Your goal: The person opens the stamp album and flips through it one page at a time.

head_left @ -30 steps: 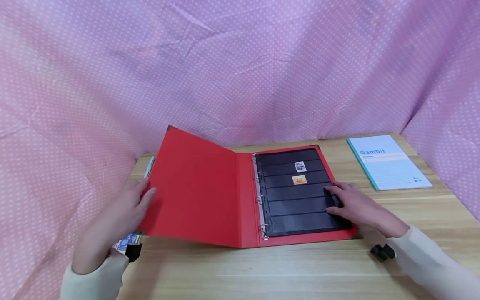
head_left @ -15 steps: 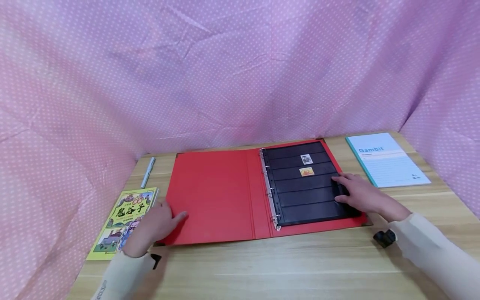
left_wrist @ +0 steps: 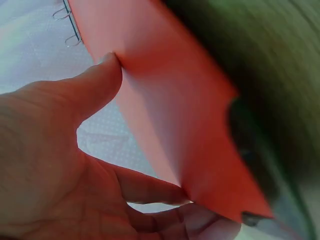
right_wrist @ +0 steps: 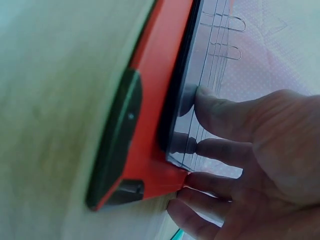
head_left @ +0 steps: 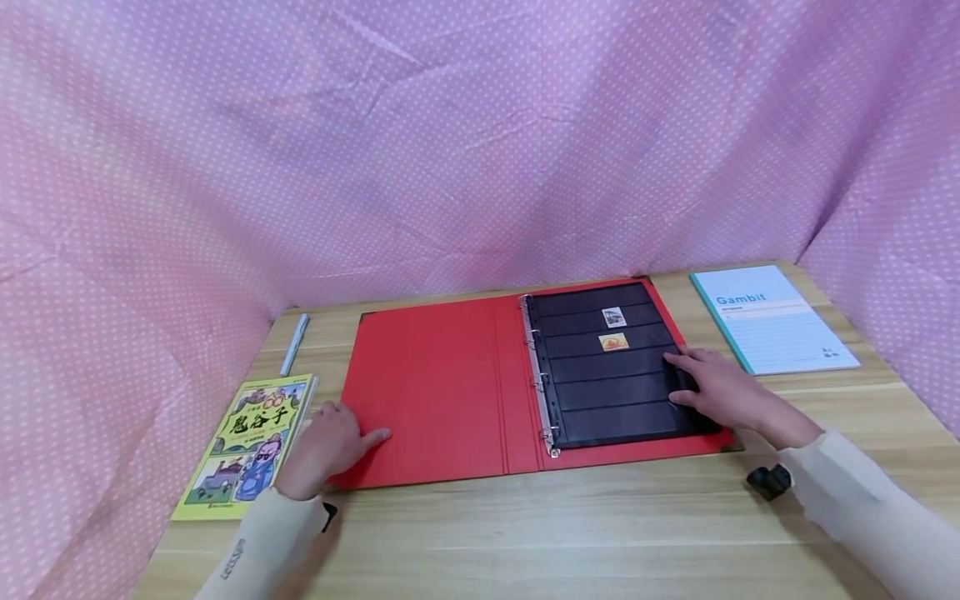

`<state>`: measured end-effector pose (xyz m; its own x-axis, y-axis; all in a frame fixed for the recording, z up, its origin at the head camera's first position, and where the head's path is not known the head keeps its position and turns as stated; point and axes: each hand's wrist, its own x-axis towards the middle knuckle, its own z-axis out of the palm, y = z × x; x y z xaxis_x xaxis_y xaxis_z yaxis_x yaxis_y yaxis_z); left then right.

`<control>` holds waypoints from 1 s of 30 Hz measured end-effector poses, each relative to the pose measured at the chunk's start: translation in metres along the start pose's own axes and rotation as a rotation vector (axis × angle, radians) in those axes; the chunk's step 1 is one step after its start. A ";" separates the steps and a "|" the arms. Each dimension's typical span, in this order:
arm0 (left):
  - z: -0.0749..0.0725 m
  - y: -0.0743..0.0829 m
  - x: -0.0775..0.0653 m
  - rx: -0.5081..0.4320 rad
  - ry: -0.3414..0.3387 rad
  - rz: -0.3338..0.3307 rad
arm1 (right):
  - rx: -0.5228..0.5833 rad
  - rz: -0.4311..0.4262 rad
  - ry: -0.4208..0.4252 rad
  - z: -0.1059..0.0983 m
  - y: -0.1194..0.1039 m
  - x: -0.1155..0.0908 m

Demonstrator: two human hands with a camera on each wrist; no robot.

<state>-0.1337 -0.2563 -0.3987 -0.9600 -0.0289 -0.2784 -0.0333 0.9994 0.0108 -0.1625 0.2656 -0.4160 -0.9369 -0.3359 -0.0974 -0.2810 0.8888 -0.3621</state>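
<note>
A red ring binder [head_left: 427, 383] lies open, its left cover down on the table. On its right side are black stock pages [head_left: 600, 392] with strip pockets, held by metal rings [head_left: 542, 383]. Two stamps show there: a grey-and-white stamp [head_left: 613, 317] and a yellow-orange stamp [head_left: 613, 342]. My left hand [head_left: 326, 446] rests at the left cover's outer edge, thumb on the red inner face, fingers along the edge in the left wrist view. My right hand [head_left: 723, 396] touches the pages' right edge with thumb and index fingertips [right_wrist: 202, 95]; the other fingers reach the red cover's edge.
Left of the binder lie a yellow comic-style book [head_left: 225, 467] and a pale blue pen [head_left: 295, 344]. A white notebook [head_left: 787, 333] with a teal spine lies at the back right. Pink dotted cloth [head_left: 480, 150] hangs behind the wooden table [head_left: 480, 542].
The left cover, raised a second ago, has come down flat with my left hand, uncovering the book and pen. The binder has shifted slightly right. My right hand stays at the pages' edge.
</note>
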 end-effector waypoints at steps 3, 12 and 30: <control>-0.001 0.001 0.000 0.018 -0.008 0.013 | -0.004 -0.011 0.006 0.001 0.000 0.001; -0.002 0.014 -0.003 0.133 0.034 0.108 | -0.025 0.004 -0.001 0.002 -0.003 0.002; -0.003 0.029 0.001 0.168 -0.041 0.108 | 0.029 0.125 0.027 0.004 -0.026 0.005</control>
<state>-0.1366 -0.2272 -0.3958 -0.9432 0.0757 -0.3236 0.1193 0.9859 -0.1171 -0.1593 0.2397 -0.4109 -0.9695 -0.2144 -0.1186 -0.1561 0.9137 -0.3753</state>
